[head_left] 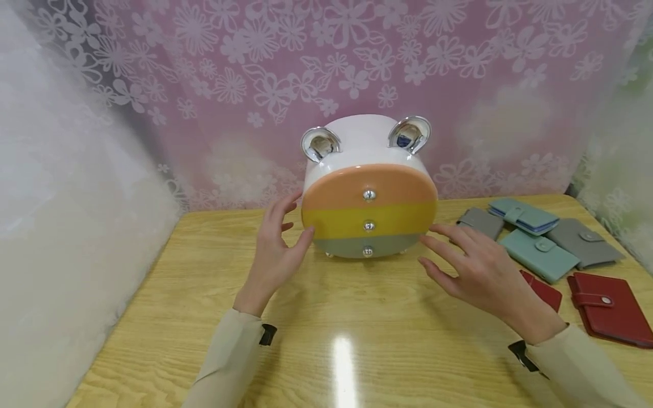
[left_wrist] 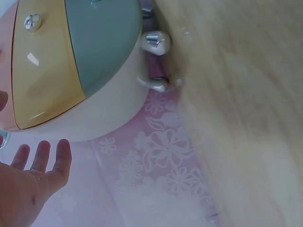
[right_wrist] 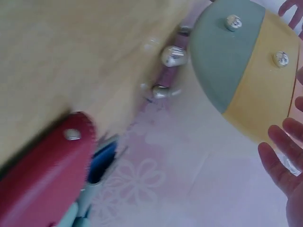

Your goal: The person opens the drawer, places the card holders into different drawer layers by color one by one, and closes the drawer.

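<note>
A small round-fronted drawer cabinet (head_left: 336, 221) stands near the back of the table, with orange, yellow and grey-green drawers, a white body and two silver ears. Each drawer has a silver knob (head_left: 369, 226). My left hand (head_left: 275, 255) is at its left side, fingers spread, thumb beside the yellow drawer's edge. At its lower right side my right hand (head_left: 476, 269) has its fingers loosely extended, fingertips close to the edge. Neither hand grips anything. In the left wrist view, short silver feet (left_wrist: 156, 42) show under the cabinet (left_wrist: 102, 47).
Several wallets lie at the right of the wooden table (head_left: 214, 249): green (head_left: 539, 255), grey (head_left: 584, 242) and red (head_left: 614, 306). Another red one (head_left: 543, 292) is partly hidden by the right forearm. A flowered pink curtain (head_left: 285, 73) hangs close behind the cabinet.
</note>
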Tool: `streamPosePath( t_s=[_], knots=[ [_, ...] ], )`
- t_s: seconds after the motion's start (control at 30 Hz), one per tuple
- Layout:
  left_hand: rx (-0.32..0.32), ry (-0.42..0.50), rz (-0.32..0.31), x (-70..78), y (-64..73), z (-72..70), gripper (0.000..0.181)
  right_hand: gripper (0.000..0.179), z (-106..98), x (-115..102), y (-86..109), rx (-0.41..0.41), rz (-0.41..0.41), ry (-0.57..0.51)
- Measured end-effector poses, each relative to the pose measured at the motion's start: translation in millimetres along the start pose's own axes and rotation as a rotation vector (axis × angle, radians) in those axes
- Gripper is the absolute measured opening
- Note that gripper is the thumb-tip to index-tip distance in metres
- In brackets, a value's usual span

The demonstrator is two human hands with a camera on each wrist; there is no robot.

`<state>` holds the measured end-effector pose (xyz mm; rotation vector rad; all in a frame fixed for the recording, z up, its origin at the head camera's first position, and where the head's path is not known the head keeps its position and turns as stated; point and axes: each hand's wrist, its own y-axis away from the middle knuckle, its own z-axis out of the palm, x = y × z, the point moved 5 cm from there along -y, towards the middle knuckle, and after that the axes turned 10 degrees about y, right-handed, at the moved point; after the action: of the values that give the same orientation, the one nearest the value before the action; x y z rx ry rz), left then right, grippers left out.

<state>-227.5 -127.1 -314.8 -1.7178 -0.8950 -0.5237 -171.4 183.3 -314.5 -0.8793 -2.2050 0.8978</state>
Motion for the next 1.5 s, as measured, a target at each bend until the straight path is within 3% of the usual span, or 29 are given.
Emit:
streamPosePath(
  t_s=[0.13,0.3,0.6,0.9,1.03,1.23,1.5],
  knots=[
    [-0.014,0.008,0.045,2.0,-12.8,-0.4,0.067,0.049,0.3,-2.3,-13.1,0.037,-0.032,-0.001],
    [-0.049,-0.005,0.053,1.4,-22.4,1.8,0.070,0.045,1.6,-4.3,-23.5,0.093,-0.067,0.001],
    [-0.072,0.015,0.018,-4.5,-28.2,13.5,0.072,0.037,4.2,-6.2,-35.0,0.180,-0.093,-0.002],
    [-0.083,-0.035,0.093,-3.4,-34.1,15.3,0.079,0.029,11.1,-8.7,-52.0,0.245,-0.097,-0.041],
    [-0.100,-0.036,0.094,-3.3,-34.9,16.6,0.080,0.028,14.0,-11.8,-57.9,0.279,-0.093,-0.056],
    [-0.108,-0.043,0.074,-4.7,-34.7,16.0,0.081,0.029,17.8,-17.0,-69.5,0.287,-0.108,-0.043],
    [-0.120,-0.035,0.112,-4.5,-36.7,15.9,0.080,0.030,24.8,-17.3,-78.8,0.264,-0.140,-0.003]
  ],
)
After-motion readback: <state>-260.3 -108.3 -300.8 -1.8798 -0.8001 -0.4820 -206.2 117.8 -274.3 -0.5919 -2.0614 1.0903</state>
